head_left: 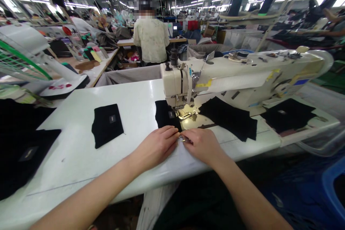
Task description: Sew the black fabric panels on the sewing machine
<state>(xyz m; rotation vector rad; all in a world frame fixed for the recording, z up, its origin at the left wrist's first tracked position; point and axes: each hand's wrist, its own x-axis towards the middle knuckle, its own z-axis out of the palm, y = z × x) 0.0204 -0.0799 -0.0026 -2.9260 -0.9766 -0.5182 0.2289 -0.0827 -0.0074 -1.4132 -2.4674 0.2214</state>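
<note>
A black fabric piece [163, 114] with a small dark label lies by the needle of the sewing machine [175, 82], its right part at the presser foot [178, 112]. My left hand [163, 144] is closed on the near edge of this piece, fingertips together. Just right of it, my right hand [202, 145] pinches a small shiny metal tool [183, 139], apparently thread snips. Its tip is close to the fabric and my left fingertips; most of the tool is hidden by my fingers.
On the white table [137, 115] lies another labelled black piece [107, 124]. Larger black fabric [24, 151] covers the left end. More black pieces [229, 116] rest right of the needle. A fan [29, 54] stands left; a blue basket [320, 190] is low right. A person [151, 39] is ahead.
</note>
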